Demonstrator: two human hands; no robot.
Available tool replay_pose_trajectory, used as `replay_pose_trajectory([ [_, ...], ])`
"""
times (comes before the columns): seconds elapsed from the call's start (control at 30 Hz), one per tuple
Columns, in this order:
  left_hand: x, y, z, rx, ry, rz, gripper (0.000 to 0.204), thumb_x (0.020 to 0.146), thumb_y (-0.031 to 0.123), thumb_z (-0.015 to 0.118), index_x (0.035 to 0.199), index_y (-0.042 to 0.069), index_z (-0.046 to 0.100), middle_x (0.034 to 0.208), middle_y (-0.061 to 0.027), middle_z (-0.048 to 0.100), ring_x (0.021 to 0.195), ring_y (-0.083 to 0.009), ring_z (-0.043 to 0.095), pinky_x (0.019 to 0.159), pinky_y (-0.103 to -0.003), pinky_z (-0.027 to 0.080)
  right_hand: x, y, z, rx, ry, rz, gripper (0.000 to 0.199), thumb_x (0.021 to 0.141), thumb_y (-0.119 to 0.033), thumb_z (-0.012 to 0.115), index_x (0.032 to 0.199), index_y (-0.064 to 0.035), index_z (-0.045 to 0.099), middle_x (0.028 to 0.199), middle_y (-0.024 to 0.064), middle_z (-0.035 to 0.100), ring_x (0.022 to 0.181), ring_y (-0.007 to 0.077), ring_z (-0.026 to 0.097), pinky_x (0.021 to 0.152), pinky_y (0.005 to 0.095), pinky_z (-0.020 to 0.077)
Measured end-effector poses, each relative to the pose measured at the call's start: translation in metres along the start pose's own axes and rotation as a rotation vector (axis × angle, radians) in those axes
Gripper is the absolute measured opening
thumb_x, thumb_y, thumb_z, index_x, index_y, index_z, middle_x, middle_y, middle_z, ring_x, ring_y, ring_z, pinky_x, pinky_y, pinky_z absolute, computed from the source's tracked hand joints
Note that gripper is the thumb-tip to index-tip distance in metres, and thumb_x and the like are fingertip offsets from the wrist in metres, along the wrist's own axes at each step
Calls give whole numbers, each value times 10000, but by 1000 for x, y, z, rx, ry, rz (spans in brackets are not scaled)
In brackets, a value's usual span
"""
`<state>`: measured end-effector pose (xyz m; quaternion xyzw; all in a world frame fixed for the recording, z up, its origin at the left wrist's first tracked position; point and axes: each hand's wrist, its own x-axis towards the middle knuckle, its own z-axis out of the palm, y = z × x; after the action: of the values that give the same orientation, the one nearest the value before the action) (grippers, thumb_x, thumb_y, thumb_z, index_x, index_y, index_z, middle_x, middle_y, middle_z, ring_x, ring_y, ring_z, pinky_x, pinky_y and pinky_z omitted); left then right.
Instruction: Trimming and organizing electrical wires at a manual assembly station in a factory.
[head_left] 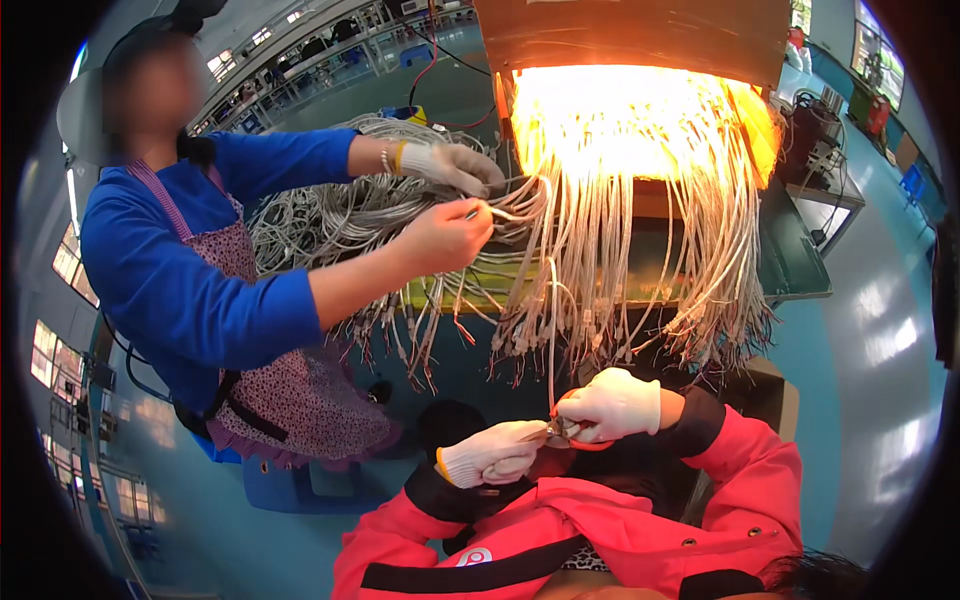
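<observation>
My right hand [612, 405], in a white glove, is closed round an orange-handled hand tool [592, 444]; whether it is pliers or scissors I cannot tell. Close beside its metal head, the gloved fingers of my left hand [494, 455] pinch the lower end of a white cable [552, 345]. That cable runs up toward the hanging bundle [610, 240]. What lies right between my fingers is mostly hidden. Many pale cables with bare coloured wire ends hang from a brightly glowing metal box [630, 30].
At the left a person in a blue top and patterned apron [225, 260] handles cables, one hand gloved [450, 165], one bare [450, 235]. A heap of grey cables [340, 220] lies behind those arms. A blue stool [310, 485] and a cardboard box [770, 395] stand low down.
</observation>
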<state>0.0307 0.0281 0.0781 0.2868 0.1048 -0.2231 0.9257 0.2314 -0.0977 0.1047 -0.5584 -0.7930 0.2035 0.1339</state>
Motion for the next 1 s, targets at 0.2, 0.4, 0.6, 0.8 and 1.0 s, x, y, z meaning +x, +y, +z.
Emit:
replay_pose_trajectory([
  [0.2, 3, -12, -9, 20, -51, 121, 249, 937, 232, 470, 1147, 99, 467, 582, 15, 460, 447, -74, 432, 397, -206, 309, 3, 6, 20, 168, -54, 93, 222, 752, -262, 599, 927, -136, 546, 748, 69, 597, 642, 281, 607, 523, 373, 457],
  [0.4, 15, -12, -13, 57, 225, 148, 247, 937, 175, 461, 1123, 24, 518, 976, -69, 588, 811, -151, 566, 703, -264, 457, 15, -1, 20, -73, -29, 44, 233, 792, -286, 566, 953, -122, 529, 729, 100, 583, 613, 323, 597, 512, 401, 460],
  [0.6, 16, 1, -24, -48, 173, 209, 179, 907, 103, 485, 1043, 16, 563, 830, -75, 613, 613, -76, 521, 467, -138, 363, 29, -2, -3, -61, -109, 153, 283, 784, -376, 574, 929, -135, 548, 688, 107, 596, 623, 311, 608, 520, 398, 464],
  [0.8, 21, 17, -18, -74, 112, 196, 164, 924, 134, 478, 1024, 31, 555, 728, -13, 544, 485, -22, 419, 392, -132, 315, 30, -3, -21, -111, -62, 231, 314, 775, -441, 569, 943, -175, 576, 706, 60, 623, 624, 281, 615, 532, 371, 467],
  [1.0, 3, 25, 6, 194, 237, 184, 216, 933, 236, 475, 908, 40, 561, 691, 16, 510, 488, -51, 414, 417, -172, 345, 29, -5, -37, -182, -18, 215, 305, 749, -414, 610, 921, -165, 582, 695, 44, 618, 620, 260, 616, 539, 351, 472],
])
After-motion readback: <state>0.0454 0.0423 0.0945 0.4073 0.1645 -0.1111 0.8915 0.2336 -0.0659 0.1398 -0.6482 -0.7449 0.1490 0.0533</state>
